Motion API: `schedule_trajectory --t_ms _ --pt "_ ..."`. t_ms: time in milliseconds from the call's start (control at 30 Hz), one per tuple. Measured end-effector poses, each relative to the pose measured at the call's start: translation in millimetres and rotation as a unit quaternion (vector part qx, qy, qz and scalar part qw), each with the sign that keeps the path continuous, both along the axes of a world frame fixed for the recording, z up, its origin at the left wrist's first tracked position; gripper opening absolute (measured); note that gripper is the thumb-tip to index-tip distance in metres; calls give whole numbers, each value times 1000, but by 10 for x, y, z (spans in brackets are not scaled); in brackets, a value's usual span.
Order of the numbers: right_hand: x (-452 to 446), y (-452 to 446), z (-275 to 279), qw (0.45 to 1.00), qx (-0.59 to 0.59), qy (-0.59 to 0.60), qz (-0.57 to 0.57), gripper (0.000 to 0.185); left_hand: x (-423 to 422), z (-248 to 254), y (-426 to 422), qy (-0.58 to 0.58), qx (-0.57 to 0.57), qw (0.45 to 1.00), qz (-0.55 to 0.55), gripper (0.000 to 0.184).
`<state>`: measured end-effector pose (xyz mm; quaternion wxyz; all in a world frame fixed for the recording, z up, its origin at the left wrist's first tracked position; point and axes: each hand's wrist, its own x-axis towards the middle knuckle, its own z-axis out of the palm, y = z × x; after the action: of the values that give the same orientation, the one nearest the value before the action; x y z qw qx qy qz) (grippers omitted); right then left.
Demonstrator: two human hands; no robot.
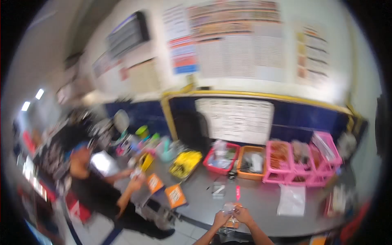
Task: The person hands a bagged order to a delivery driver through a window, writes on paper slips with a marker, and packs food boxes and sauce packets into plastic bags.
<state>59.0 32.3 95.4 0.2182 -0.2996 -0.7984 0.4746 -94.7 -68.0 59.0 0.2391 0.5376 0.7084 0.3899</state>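
Observation:
My left hand (221, 219) and my right hand (243, 214) are close together over the front edge of the metal table, fingers closed. Between them they grip a thin, clear, bag-like piece of plastic (229, 207); blur hides its exact shape. An orange card (232, 223) shows just below and behind the plastic. Farther back on the table lie a pink marker-like item (238, 192) and a small clear packet with dark marks (218, 192). To the right of my hands is a white plastic bag or sheet (291, 200), lying flat.
Along the wall stand a red basket (210, 166), an orange basket (250, 175) and pink baskets (281, 179) with packets. A tray of yellow items (185, 164) and orange-and-white cards (175, 196) lie left. A co-worker (100, 188) handles something at the far left.

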Motion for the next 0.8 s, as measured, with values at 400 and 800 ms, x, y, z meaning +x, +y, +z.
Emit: schedule_trajectory --t_ms 400,800 --pt "-39 -476 1 938 211 -17 -273 28 -24 85 89 -277 -27 960 43 37" --pt "-347 -495 -227 920 215 -20 -327 27 98 292 300 -242 30 966 -85 36"
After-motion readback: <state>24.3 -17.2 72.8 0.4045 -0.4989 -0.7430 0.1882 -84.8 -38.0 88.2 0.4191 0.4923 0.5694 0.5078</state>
